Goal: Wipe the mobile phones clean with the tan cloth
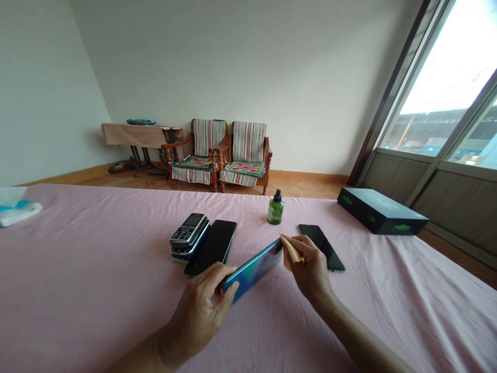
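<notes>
A blue smartphone [254, 269] is held tilted on its long edge above the pink cloth, its shiny back partly facing me. My left hand [202, 303] grips its near left end between thumb and fingers. At the far right end, my right hand [310, 261] pinches a yellow cleaning cloth [293, 250] against the phone's corner. Just behind my left hand lies a black smartphone [215, 243], apparently on top of another. Beside it stands a stack of phones with a keypad phone [190, 229] uppermost. Another dark smartphone [322, 247] lies beyond my right hand.
A green spray bottle [275, 208] stands upright near the far edge of the pink-covered surface [97, 290]. A black box [380, 210] sits at the right, and a white and blue packet [17, 210] at the far left. Two wooden chairs [248, 140] stand against the wall.
</notes>
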A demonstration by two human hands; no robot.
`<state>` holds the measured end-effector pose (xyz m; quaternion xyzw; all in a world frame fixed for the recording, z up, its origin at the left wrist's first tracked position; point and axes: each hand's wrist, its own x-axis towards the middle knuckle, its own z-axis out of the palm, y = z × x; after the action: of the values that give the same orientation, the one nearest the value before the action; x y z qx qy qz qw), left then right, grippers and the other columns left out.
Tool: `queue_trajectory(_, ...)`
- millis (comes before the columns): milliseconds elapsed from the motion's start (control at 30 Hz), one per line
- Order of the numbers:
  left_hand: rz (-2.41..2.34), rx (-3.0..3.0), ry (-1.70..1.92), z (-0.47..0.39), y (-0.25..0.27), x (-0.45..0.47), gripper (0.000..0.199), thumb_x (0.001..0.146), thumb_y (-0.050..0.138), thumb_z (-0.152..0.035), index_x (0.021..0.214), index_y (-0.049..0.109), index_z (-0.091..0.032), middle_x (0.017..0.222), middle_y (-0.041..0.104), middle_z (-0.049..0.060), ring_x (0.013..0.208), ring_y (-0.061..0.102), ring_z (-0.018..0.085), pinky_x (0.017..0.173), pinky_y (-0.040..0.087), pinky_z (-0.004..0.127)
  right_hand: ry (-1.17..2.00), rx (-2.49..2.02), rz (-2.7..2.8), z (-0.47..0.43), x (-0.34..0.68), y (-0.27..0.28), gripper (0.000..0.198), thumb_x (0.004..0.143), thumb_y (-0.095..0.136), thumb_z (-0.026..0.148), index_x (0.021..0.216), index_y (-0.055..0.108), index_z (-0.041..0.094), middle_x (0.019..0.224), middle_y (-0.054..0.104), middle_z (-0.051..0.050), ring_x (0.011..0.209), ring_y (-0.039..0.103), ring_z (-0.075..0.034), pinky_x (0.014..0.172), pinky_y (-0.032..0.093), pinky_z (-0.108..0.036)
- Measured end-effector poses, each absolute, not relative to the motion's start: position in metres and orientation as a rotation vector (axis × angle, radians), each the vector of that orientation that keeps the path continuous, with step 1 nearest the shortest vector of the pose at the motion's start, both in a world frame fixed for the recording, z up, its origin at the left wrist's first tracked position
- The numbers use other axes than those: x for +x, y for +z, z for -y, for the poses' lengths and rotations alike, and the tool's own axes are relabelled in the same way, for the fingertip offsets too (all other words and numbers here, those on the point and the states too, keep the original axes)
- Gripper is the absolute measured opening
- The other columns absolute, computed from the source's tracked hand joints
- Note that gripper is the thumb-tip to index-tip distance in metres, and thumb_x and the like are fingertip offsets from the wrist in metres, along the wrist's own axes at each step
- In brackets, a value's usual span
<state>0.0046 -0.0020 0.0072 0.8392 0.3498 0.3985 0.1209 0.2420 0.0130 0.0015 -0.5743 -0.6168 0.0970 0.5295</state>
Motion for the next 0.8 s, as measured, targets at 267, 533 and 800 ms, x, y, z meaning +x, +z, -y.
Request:
queue_trajectory(267, -1.016, 2.46, 1.186, 0.001, 0.008, 0.005, 0.011, 0.092, 0.05, -0.019, 0.101, 0.057, -0.019, 0.081, 0.061, 0.001, 0.07, 0.061, 0.015, 0.067, 0.048, 0.024, 0.271, -1.454, 1.618, -0.02, 0.253, -0.008, 0.029, 0.077, 0.058, 0.021, 0.049, 0.063, 0.018, 0.057, 0.056, -0.001, 0.051, 0.052, -0.012, 0.048, 0.033, -0.022)
queue_trajectory(533, -0.998, 2.474, 1.201, 0.001, 0.004, 0.005, 0.013, 0.093, 0.05, -0.018, 0.104, 0.056, -0.021, 0.083, 0.06, 0.002, 0.072, 0.061, 0.015, 0.068, 0.048, 0.025, 0.246, -1.437, 1.577, -0.021, 0.253, -0.007, 0.028, 0.084, 0.051, 0.025, 0.065, 0.071, 0.018, 0.07, 0.062, -0.003, 0.061, 0.058, -0.014, 0.053, 0.039, -0.021)
queue_trajectory(800, -0.987, 2.463, 1.186, 0.001, 0.005, 0.006, 0.013, 0.093, 0.05, -0.018, 0.103, 0.057, -0.021, 0.083, 0.06, 0.001, 0.072, 0.061, 0.015, 0.068, 0.048, 0.025, 0.137, -1.454, 1.531, -0.019, 0.254, -0.005, 0.027, 0.086, 0.051, 0.027, 0.092, 0.076, 0.017, 0.08, 0.064, -0.006, 0.071, 0.06, -0.018, 0.061, 0.043, -0.026)
